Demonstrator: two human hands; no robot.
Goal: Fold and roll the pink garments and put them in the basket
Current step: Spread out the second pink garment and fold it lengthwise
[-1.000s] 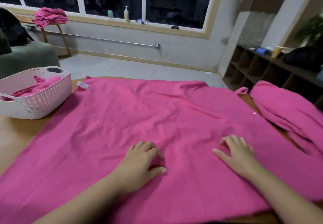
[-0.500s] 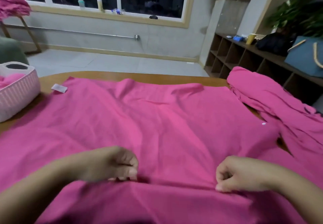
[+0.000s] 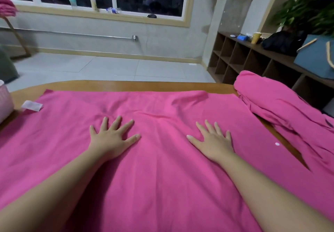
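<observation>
left hand (image 3: 113, 138): flat, fingers spread, presses on garment (image 3: 162, 168) | right hand (image 3: 214, 140): flat, fingers spread, presses on same garment | garment: lies spread over table (image 3: 126, 85) | basket (image 3: 5, 103): at left table edge | pile (image 3: 282, 108): pink, at right

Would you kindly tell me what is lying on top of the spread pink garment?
Both hands, left and right, press flat on the garment; whatever lies beneath it is hidden.
</observation>
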